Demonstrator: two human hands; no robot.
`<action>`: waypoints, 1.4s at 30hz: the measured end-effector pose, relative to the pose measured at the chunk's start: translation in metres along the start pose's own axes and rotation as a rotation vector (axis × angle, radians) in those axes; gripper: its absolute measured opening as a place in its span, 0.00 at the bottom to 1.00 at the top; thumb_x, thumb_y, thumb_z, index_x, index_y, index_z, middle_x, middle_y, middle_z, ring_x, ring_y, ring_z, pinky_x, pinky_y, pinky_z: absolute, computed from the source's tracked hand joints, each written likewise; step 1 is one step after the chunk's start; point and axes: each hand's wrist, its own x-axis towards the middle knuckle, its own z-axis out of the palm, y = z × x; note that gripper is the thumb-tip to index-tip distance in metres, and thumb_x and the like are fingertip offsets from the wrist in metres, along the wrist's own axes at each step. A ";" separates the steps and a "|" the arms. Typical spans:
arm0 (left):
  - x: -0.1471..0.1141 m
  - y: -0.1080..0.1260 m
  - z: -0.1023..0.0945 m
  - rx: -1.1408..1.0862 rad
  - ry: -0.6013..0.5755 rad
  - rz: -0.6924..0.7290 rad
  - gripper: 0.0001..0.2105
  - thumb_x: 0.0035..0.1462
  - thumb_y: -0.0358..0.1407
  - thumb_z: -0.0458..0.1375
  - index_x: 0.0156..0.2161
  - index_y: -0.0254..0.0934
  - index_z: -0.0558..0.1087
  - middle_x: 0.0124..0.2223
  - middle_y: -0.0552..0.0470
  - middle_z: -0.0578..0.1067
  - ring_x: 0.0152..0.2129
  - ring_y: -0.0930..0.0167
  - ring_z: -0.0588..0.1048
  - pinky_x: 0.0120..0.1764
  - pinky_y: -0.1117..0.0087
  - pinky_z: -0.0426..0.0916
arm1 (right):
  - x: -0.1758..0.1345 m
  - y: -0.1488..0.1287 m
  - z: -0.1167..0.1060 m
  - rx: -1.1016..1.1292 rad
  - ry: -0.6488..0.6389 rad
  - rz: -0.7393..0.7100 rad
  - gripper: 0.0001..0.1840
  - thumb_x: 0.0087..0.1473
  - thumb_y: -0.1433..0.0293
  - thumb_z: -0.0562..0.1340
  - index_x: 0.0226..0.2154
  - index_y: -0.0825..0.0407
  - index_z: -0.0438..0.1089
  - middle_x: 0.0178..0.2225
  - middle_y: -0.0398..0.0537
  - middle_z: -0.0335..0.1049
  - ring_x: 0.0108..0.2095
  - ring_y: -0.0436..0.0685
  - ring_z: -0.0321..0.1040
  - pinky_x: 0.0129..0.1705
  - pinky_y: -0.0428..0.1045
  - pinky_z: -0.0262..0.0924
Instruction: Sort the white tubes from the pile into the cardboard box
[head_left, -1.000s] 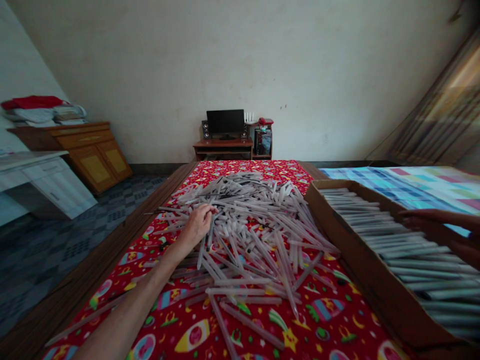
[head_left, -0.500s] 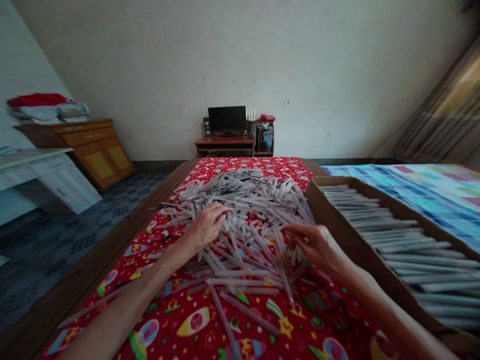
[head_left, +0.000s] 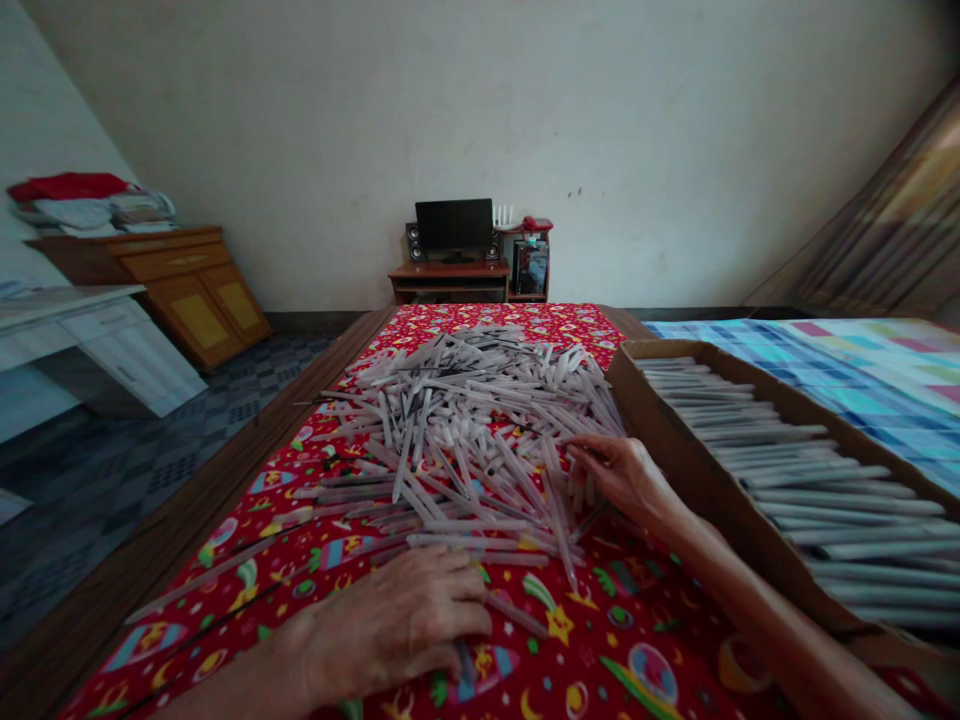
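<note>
A wide heap of thin translucent plastic tubes [head_left: 480, 395] lies on the red patterned cloth [head_left: 559, 660]. At the near side of the heap, my left hand [head_left: 409, 620] is curled down over one tube [head_left: 466, 668], whose near end shows under the fingers. To the right, my right hand [head_left: 619, 475] is closed, thumb and fingertips together, at the heap's right edge. Its fingers sit beside a few tubes that stand out toward me, and what they pinch is hidden.
A long cardboard box [head_left: 671, 435] holding rows of grey-white tubes [head_left: 814, 470] stands close by my right forearm. Behind it is a checked bedcover [head_left: 757, 345]. Past the far edge stands a desk [head_left: 450, 275] with a monitor [head_left: 454, 225]. Wooden and white cabinets are on the left.
My left hand has come back from the middle of the heap to its near edge, over a tube lying there. My right hand has stayed almost in place. The view has tilted slightly downward.
</note>
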 end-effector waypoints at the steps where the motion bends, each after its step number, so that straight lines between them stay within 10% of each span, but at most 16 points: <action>1: 0.001 -0.002 0.004 0.024 -0.020 0.019 0.07 0.59 0.37 0.50 0.37 0.41 0.70 0.37 0.53 0.74 0.35 0.70 0.70 0.40 0.71 0.61 | 0.000 0.000 0.000 0.006 -0.005 0.003 0.18 0.55 0.64 0.53 0.36 0.57 0.74 0.23 0.48 0.73 0.24 0.52 0.67 0.25 0.44 0.59; 6: 0.005 -0.018 0.009 0.048 0.066 0.007 0.06 0.59 0.30 0.48 0.37 0.37 0.68 0.33 0.50 0.74 0.32 0.69 0.70 0.40 0.67 0.61 | 0.000 -0.004 0.003 0.000 -0.033 0.009 0.17 0.54 0.67 0.52 0.35 0.57 0.74 0.22 0.47 0.72 0.23 0.52 0.67 0.25 0.43 0.58; 14: 0.059 -0.106 -0.036 -0.720 0.800 -0.405 0.05 0.53 0.37 0.54 0.33 0.38 0.68 0.25 0.52 0.73 0.24 0.70 0.72 0.31 0.71 0.65 | 0.006 -0.017 0.016 -0.083 -0.076 -0.086 0.16 0.53 0.70 0.52 0.33 0.56 0.74 0.23 0.47 0.72 0.23 0.51 0.66 0.25 0.43 0.55; 18: 0.081 -0.149 -0.035 -0.605 0.962 -0.448 0.05 0.53 0.37 0.53 0.33 0.37 0.68 0.26 0.52 0.72 0.23 0.70 0.72 0.30 0.70 0.66 | 0.016 -0.017 0.021 -0.090 -0.065 -0.117 0.15 0.52 0.72 0.52 0.33 0.56 0.74 0.25 0.47 0.73 0.23 0.51 0.66 0.26 0.43 0.54; 23: 0.081 -0.157 -0.016 -0.507 0.871 -0.415 0.09 0.44 0.31 0.61 0.34 0.40 0.73 0.31 0.51 0.74 0.31 0.67 0.73 0.40 0.66 0.64 | 0.048 -0.011 0.027 -0.102 -0.079 -0.116 0.15 0.53 0.70 0.52 0.26 0.56 0.73 0.19 0.45 0.69 0.20 0.49 0.62 0.23 0.42 0.50; 25: 0.080 -0.145 -0.014 -0.385 0.659 -0.322 0.11 0.45 0.33 0.61 0.38 0.40 0.74 0.39 0.48 0.75 0.38 0.64 0.72 0.45 0.62 0.62 | 0.062 -0.012 0.029 -0.108 -0.069 -0.125 0.16 0.53 0.71 0.52 0.24 0.56 0.72 0.18 0.45 0.69 0.20 0.48 0.62 0.24 0.42 0.50; 31: 0.065 -0.050 -0.017 0.010 0.186 0.078 0.31 0.45 0.48 0.60 0.56 0.44 0.62 0.58 0.45 0.63 0.57 0.57 0.56 0.56 0.49 0.49 | 0.091 0.000 0.036 -0.034 0.089 -0.044 0.16 0.55 0.68 0.51 0.30 0.58 0.73 0.19 0.47 0.71 0.22 0.51 0.65 0.28 0.43 0.55; 35: 0.051 -0.006 0.002 0.243 0.012 0.253 0.19 0.57 0.37 0.52 0.54 0.48 0.63 0.60 0.57 0.61 0.60 0.63 0.52 0.57 0.55 0.54 | 0.095 0.015 0.038 0.004 0.114 0.027 0.16 0.53 0.67 0.52 0.32 0.58 0.73 0.20 0.47 0.71 0.22 0.52 0.66 0.26 0.43 0.55; 42: 0.067 -0.061 0.019 0.431 0.097 0.135 0.20 0.59 0.32 0.49 0.55 0.53 0.61 0.61 0.59 0.58 0.61 0.61 0.48 0.58 0.46 0.42 | 0.096 0.020 0.038 0.000 0.142 -0.006 0.16 0.53 0.67 0.53 0.32 0.56 0.74 0.18 0.45 0.71 0.22 0.52 0.67 0.27 0.43 0.55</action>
